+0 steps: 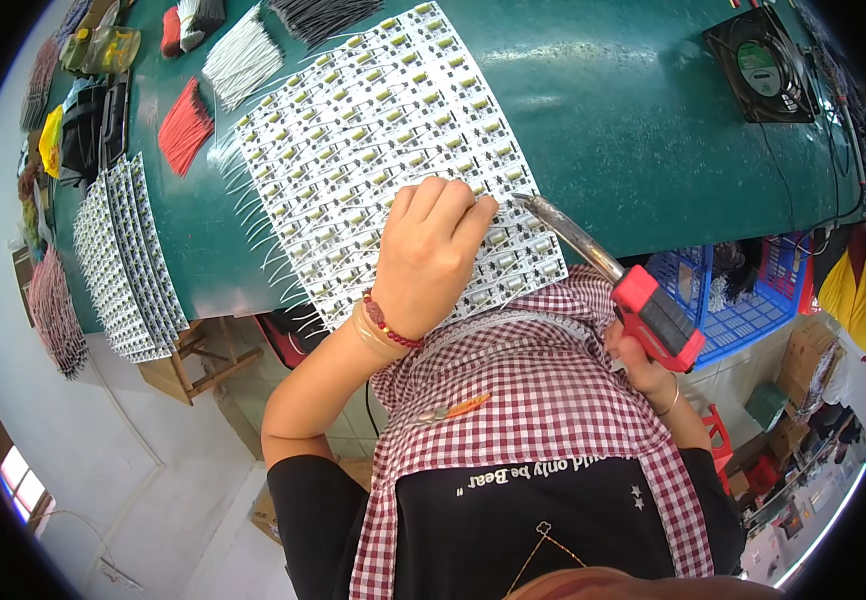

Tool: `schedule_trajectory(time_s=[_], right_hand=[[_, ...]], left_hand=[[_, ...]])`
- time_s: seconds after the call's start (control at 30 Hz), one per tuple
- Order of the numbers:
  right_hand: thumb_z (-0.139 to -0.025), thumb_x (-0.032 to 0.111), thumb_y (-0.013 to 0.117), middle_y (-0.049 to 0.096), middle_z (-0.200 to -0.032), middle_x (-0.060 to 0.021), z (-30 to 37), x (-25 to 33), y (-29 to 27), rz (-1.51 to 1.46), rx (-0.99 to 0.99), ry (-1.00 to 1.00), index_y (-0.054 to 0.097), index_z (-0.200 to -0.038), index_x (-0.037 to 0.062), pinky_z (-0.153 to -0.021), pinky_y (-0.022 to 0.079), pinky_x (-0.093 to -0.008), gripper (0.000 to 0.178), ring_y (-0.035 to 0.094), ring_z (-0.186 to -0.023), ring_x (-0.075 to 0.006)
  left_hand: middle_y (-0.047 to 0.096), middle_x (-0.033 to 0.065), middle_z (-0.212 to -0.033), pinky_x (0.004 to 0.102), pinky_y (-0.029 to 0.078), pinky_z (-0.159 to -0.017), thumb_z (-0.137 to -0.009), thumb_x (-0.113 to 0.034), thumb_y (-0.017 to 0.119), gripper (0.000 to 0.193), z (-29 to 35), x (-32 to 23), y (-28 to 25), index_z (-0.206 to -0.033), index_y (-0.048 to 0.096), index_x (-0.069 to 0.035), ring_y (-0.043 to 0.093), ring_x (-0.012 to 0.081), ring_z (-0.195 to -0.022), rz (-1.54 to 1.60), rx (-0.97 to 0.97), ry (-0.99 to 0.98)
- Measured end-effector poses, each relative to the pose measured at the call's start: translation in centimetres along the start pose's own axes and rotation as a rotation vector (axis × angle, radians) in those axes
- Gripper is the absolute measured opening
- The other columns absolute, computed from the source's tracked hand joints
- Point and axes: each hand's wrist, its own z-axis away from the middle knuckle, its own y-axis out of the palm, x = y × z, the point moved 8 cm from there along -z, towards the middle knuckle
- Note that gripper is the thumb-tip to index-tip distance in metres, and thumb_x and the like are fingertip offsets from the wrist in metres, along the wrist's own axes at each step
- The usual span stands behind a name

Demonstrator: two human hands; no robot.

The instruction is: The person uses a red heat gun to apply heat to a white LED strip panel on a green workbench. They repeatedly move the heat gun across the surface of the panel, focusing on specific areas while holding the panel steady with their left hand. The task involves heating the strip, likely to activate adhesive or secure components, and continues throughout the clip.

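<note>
A large panel of white circuit boards [353, 130] lies on the green table, covered in small yellowish-green components, with white wires [253, 215] trailing off its left edge. Over the panel's lower right part is my left hand [428, 250], its fingers curled together and pressed down at the board. Whatever those fingertips may pinch is hidden beneath them. My right hand [643, 365] grips a red and black soldering gun [658, 320] at the panel's right side. The gun's metal tip points left and reaches the panel close to my left fingertips.
Bundles of red wires [186, 127], white wires [243, 58] and black wires [325, 14] lie behind the panel. More board panels [128, 260] overhang the table's left edge. A black fan [761, 65] stands far right, above a blue crate [743, 320]. Orange-handled cutters [463, 408] rest on my checked apron.
</note>
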Motion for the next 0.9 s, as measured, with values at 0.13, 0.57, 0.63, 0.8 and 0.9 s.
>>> schedule_trajectory(time_s=[0.13,0.57,0.63,0.8,0.9], right_hand=[[-0.082,0.014,0.071,0.066,-0.082,-0.0096,-0.1,0.1,-0.3,-0.028,0.012,0.009,0.068,-0.09,0.0007,-0.062,0.05,-0.0314,0.016,0.064,-0.07,-0.0221],[-0.095,0.025,0.063,0.06,-0.076,-0.0072,-2.1,3.7,0.1,-0.38,-0.002,-0.03,0.057,-0.112,-0.0015,-0.063,0.048,-0.0314,0.032,0.058,-0.065,-0.0164],[-0.097,0.032,0.06,0.053,-0.068,-0.0062,-3.1,4.9,0.6,-0.448,-0.038,-0.069,0.049,-0.123,-0.0025,-0.056,0.046,-0.0305,0.045,0.051,-0.057,-0.0147],[-0.097,0.038,0.06,0.056,-0.08,-0.0114,-4.4,5.9,1.1,-0.563,-0.053,-0.056,0.044,-0.13,-0.0014,-0.065,0.05,-0.0342,0.053,0.055,-0.068,-0.0183],[-0.096,0.037,0.061,0.058,-0.109,-0.0217,-6.2,7.4,2.1,-0.575,-0.081,-0.114,0.044,-0.131,0.0011,-0.087,0.051,-0.0427,0.053,0.061,-0.1,-0.0298]], left_hand=[[0.054,0.0037,-0.08,0.0353,0.04,-0.068,-0.073,0.003,0.064,0.021,0.1,0.0,0.1,-0.091,0.068,-0.006,0.053,0.0217,-0.078,-0.01,0.003,-0.003],[0.06,0.0043,-0.082,0.0357,0.041,-0.068,-0.074,0.004,0.069,0.018,-0.3,0.1,-2.5,-0.089,0.066,-0.006,0.056,0.023,-0.078,-0.05,-0.077,-0.096],[0.061,0.0056,-0.083,0.0361,0.042,-0.067,-0.075,0.004,0.07,0.017,-0.1,0.3,-2.8,-0.089,0.066,-0.005,0.057,0.0244,-0.077,-0.007,-0.079,-0.127],[0.063,0.0076,-0.085,0.0359,0.046,-0.068,-0.073,0.006,0.071,0.018,0.5,0.7,-3.1,-0.088,0.064,-0.003,0.059,0.0262,-0.077,0.074,-0.093,-0.204],[0.064,0.0082,-0.088,0.0358,0.048,-0.071,-0.072,0.007,0.071,0.019,1.0,0.8,-3.1,-0.087,0.064,-0.002,0.06,0.0266,-0.08,0.099,-0.071,-0.258]])
